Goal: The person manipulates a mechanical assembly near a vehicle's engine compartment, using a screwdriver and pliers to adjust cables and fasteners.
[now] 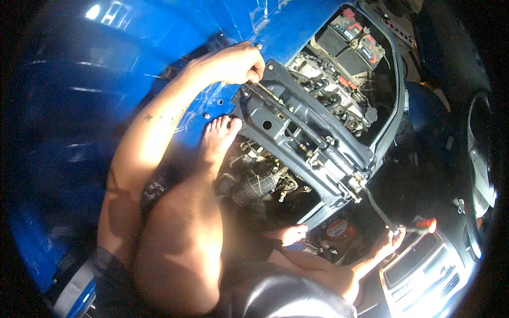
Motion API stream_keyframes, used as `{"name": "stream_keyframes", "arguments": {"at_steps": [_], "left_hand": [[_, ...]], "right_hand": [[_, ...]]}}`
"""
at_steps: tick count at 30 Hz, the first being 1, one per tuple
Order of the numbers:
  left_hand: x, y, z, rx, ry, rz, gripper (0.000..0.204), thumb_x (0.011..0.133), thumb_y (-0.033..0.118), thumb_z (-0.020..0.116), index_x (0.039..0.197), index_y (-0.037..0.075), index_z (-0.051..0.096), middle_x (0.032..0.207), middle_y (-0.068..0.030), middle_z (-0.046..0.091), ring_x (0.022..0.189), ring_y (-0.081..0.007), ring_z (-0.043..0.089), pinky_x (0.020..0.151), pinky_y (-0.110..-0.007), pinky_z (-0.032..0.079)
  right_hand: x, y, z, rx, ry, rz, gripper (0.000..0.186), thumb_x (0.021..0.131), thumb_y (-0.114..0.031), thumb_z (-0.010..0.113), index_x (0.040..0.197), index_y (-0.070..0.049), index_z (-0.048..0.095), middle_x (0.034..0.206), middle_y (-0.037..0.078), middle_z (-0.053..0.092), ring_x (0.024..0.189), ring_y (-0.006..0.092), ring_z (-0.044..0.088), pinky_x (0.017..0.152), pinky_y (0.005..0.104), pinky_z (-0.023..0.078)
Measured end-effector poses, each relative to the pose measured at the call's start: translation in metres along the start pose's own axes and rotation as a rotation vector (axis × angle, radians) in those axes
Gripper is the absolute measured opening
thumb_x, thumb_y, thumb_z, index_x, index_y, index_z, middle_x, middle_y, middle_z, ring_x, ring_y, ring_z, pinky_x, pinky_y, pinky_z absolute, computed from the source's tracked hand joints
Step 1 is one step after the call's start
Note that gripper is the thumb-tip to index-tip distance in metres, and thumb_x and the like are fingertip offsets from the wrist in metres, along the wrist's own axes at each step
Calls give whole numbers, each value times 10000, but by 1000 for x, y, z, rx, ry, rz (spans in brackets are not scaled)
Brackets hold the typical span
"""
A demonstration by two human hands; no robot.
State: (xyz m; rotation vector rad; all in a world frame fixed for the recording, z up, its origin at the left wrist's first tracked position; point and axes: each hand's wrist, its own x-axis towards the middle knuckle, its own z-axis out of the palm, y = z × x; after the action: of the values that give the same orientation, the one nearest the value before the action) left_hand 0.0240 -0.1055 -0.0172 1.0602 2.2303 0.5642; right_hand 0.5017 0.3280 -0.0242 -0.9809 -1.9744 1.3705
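While the grey metal frame (260, 114) lies slantwise between the two sets of fingers, a long rod (298, 121) runs along its top from near the left hand (238, 63) toward the right. The left fingers curl in tightly above the frame's far end; what they have hold of, if anything, is hidden. The right hand (389, 242) is closed round a bar (379, 208), its red-and-black handle (424, 226) sticking out past the fingers and its other end meeting the frame's near corner. That far-out hold probably gives leverage, and the left hand seems placed to steady the opposite end. Left of the frame and just below the left fingers, a bare foot (217, 132) is planted on the blue panel (127, 58), perhaps for balance. The raised knee (183, 233) stands between the arms, likely limiting their reach. Beyond the frame from the left fingers sit batteries (350, 55); between the hands, below the frame, lies a ribbed hose (260, 185).
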Motion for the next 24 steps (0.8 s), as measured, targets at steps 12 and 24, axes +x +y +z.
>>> {"name": "stream_keyframes", "arguments": {"at_steps": [12, 24], "left_hand": [[-20, 37, 6, -286, 496, 13, 121, 834, 88, 644, 938, 30, 669, 832, -94, 677, 716, -151, 654, 621, -268, 493], [96, 88, 19, -101, -358, 322, 311, 851, 332, 637, 909, 29, 677, 802, -111, 681, 732, -262, 656, 680, -362, 496]], "right_hand": [[-26, -148, 58, -128, 201, -103, 257, 919, -137, 528, 1149, -25, 506, 1032, 100, 549, 925, 198, 521, 811, 322, 420], [60, -234, 246, 607, -154, 129, 406, 995, -207, 368, 1320, 25, 437, 1215, 200, 522, 1088, 287, 503, 886, 410, 414]]}}
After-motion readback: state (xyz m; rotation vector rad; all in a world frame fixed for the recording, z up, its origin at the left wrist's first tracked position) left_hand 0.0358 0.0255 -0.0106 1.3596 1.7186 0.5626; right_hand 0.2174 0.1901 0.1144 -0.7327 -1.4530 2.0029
